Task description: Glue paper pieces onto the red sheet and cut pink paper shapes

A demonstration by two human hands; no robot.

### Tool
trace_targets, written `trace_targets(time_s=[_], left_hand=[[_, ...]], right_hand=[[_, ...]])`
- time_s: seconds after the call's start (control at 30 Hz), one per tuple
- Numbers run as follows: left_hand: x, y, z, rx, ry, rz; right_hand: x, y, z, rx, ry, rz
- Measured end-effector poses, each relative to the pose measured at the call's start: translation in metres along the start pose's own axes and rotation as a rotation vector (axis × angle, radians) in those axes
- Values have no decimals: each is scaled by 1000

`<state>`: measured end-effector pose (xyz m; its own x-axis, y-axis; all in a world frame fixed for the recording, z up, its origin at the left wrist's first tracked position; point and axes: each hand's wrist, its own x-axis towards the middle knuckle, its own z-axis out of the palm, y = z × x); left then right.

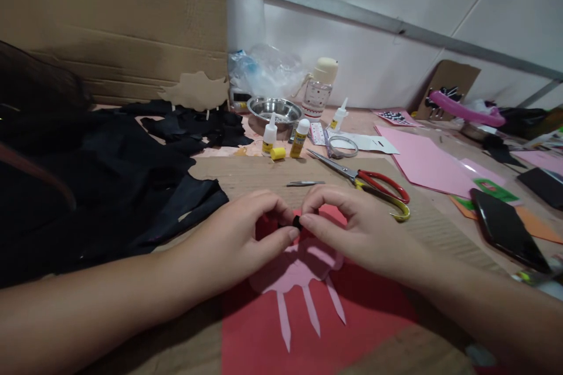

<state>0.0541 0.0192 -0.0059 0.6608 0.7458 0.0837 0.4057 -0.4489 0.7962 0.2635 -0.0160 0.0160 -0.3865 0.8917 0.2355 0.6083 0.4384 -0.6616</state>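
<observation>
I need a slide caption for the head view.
Left hand and right hand hold a black piece above pink paper on red paper.

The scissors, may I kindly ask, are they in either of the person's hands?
No, the scissors lie beyond the right hand, which holds a small black piece together with the left hand.

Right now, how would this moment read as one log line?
left hand: pinching small black piece | right hand: pinching same piece | below: pink cutout on red sheet | beyond: scissors
</observation>
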Motion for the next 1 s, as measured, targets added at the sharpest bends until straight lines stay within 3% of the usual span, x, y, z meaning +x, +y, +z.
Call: trace_targets(time_s=[0.17, 0.27, 0.37, 0.47, 0.53, 0.73, 1.0], left_hand=[[1, 5, -3, -42, -27, 4], [0, 7, -3, -99, -21, -39], [0, 6, -2, -226, -45, -157], [2, 4, 0, -383, -59, -238], [3, 2, 1, -451, -57, -259], [4, 3, 3, -474, -130, -312], [3, 2, 3, -382, -149, -284]], right_hand=[[1, 2, -2, 13, 13, 43], [-1, 7, -6, -58, 59, -26], [-5, 12, -13, -283, 159, -334], [-7, 14, -18, -584, 174, -705], [-7, 13, -19, -722, 168, -820], [-2, 16, -12, -831, 240, -907], [-3, 18, -12, -830, 181, -935]])
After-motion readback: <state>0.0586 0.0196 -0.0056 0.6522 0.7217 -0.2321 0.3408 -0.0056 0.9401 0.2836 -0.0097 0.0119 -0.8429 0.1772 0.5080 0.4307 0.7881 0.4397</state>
